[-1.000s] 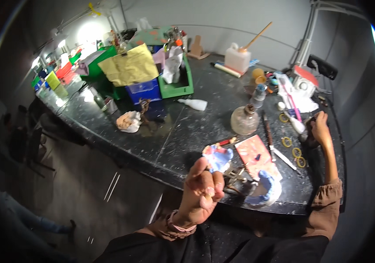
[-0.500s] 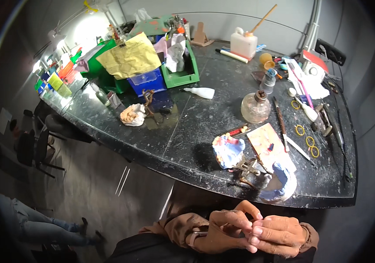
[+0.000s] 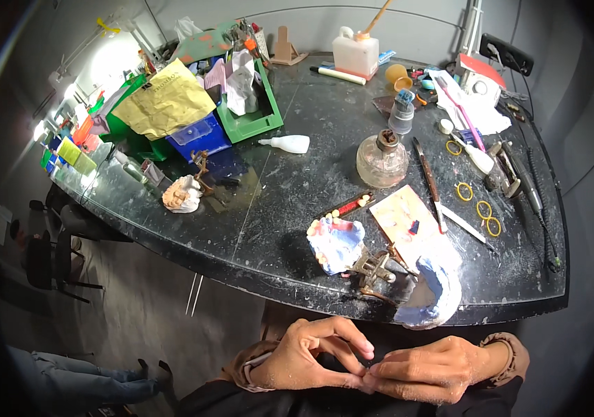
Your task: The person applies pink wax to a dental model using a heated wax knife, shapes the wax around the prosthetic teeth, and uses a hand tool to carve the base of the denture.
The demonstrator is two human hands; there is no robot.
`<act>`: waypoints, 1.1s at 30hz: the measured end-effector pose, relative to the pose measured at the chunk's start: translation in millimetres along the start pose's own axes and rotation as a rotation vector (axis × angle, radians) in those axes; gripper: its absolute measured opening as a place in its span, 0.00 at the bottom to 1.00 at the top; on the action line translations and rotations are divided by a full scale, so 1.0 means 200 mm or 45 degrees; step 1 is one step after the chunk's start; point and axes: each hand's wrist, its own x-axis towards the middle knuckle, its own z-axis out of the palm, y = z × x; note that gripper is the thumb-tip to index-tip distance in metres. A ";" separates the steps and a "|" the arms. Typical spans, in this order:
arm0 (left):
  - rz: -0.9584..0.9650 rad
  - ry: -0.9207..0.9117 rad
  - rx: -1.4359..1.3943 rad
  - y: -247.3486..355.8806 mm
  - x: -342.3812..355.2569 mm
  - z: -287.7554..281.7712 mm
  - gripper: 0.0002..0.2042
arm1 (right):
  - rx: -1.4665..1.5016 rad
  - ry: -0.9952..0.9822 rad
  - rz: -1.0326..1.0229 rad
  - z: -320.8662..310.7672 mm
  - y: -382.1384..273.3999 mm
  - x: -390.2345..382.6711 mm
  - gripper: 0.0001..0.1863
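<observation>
Just off the table's near edge, my left hand (image 3: 305, 356) and my right hand (image 3: 425, 370) meet at the fingertips. My left index finger is raised and curved, while its thumb and another finger close together against the right fingertips. The right fingers are pressed together in a pinch. Whatever small thing lies between them, if anything, is hidden. Nearest to the hands is a hinged metal dental articulator (image 3: 373, 267). It lies opened out, with a blue-and-white dental cast with pink wax (image 3: 336, 243) on one side and a horseshoe-shaped cast (image 3: 443, 295) on the other.
A wax-stained board (image 3: 408, 215), a brown-handled tool (image 3: 427, 177), a glass spirit burner (image 3: 382, 160) and yellow rings (image 3: 484, 210) lie beyond the casts. Further left are another cast (image 3: 183, 194), a white squeeze bottle (image 3: 288, 144) and a green bin (image 3: 255, 118). A person's legs (image 3: 81, 375) show lower left.
My hands have drawn somewhat apart, and the left index finger has lifted off the right hand. The whole view has shifted slightly, moving the table things left.
</observation>
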 end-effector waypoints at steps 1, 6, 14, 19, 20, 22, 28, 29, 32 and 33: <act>-0.024 -0.018 0.112 0.01 0.01 0.00 0.22 | -0.052 -0.031 -0.056 -0.01 0.01 0.01 0.10; -0.003 0.013 0.396 0.14 0.07 0.00 0.26 | -0.090 -0.055 -0.101 -0.12 -0.01 0.08 0.18; 0.039 0.214 0.485 0.21 0.10 -0.01 0.35 | -0.467 -0.206 -0.140 -0.19 0.07 0.20 0.16; 0.422 0.219 0.684 0.14 0.13 -0.10 0.33 | -0.257 -0.156 -0.047 -0.25 0.19 0.22 0.15; 0.605 0.424 0.565 0.12 0.14 -0.09 0.37 | -0.233 -0.075 0.046 -0.27 0.23 0.23 0.12; 0.385 1.004 0.760 0.13 0.23 -0.10 0.46 | -0.215 0.092 0.293 -0.30 0.32 0.22 0.08; 0.039 0.636 0.622 0.01 0.29 -0.24 0.48 | 0.289 0.343 0.605 -0.28 0.50 0.20 0.07; -0.002 0.661 0.659 0.02 0.30 -0.24 0.47 | 0.410 0.364 0.709 -0.27 0.51 0.20 0.07; 0.035 0.760 0.700 -0.01 0.31 -0.21 0.38 | 0.561 0.392 0.893 -0.26 0.51 0.20 0.06; 0.098 0.688 0.855 0.01 0.32 -0.21 0.36 | 0.557 0.430 0.890 -0.25 0.50 0.19 0.06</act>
